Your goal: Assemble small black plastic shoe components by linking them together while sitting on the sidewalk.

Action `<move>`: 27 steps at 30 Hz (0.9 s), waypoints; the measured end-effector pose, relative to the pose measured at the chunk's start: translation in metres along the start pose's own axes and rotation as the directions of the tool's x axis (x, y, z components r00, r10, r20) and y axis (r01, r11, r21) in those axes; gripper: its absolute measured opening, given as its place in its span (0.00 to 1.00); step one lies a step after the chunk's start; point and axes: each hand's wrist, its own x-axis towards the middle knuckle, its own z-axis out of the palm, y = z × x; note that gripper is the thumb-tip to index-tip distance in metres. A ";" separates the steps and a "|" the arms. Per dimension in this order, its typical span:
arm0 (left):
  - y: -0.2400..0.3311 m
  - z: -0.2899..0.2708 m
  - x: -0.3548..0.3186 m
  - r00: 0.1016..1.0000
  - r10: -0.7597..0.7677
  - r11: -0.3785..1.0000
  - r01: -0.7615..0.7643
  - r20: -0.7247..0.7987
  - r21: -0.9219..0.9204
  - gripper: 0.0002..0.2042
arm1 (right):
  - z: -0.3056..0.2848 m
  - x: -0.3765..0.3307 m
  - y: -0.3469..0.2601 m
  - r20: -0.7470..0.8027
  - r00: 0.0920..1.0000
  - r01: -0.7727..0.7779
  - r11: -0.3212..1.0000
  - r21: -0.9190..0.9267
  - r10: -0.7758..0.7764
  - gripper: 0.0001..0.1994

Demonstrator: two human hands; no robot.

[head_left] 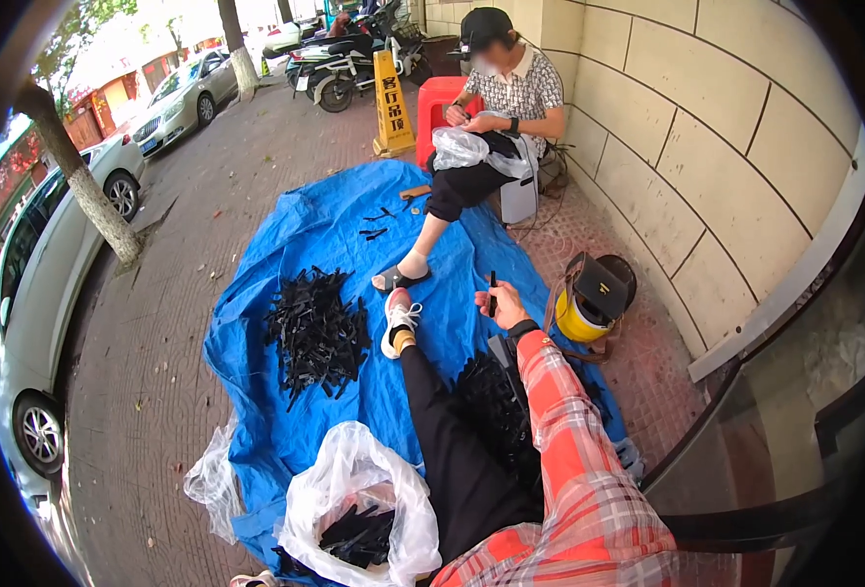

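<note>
My right hand [501,299] is stretched out over the blue tarp [295,235], shut on a small black stick-like piece [493,291] held upright. A red plaid sleeve and a dark wristband run back from it. My left hand is out of view. My black-trousered leg with a white sneaker [399,321] lies along the tarp. A heap of black strips [315,335] sits to the left of the shoe. Another dark heap [491,406] lies beside my thigh, under my forearm. A clear plastic bag [354,509] with black pieces stands near my hip.
Another person [499,108] sits on a red stool [440,98] by the tiled wall, hands busy over a plastic bag. A yellow container with a black pouch [589,305] stands to the right. A yellow floor sign [391,108], scooters, parked cars and a tree trunk [95,201] border the pavement.
</note>
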 end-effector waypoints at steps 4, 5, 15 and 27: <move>0.000 0.001 -0.002 1.000 0.001 1.000 -0.001 -0.026 0.017 0.15 | 0.004 0.000 -0.011 0.014 1.000 0.009 1.000 -0.029 -0.008 0.16; 0.000 0.002 -0.003 0.999 0.002 1.000 -0.001 -0.034 0.021 0.15 | 0.006 -0.001 -0.014 -0.029 1.000 0.007 0.999 -0.034 -0.008 0.15; -0.005 0.017 -0.016 0.989 0.018 0.998 -0.010 -0.148 0.057 0.15 | 0.006 -0.030 -0.027 -0.316 0.949 -0.034 0.989 -0.141 -0.012 0.17; -0.003 0.034 -0.023 0.983 -0.044 0.997 0.054 -0.177 0.052 0.14 | -0.032 -0.030 -0.019 -0.164 0.984 0.071 0.997 -0.002 -0.070 0.12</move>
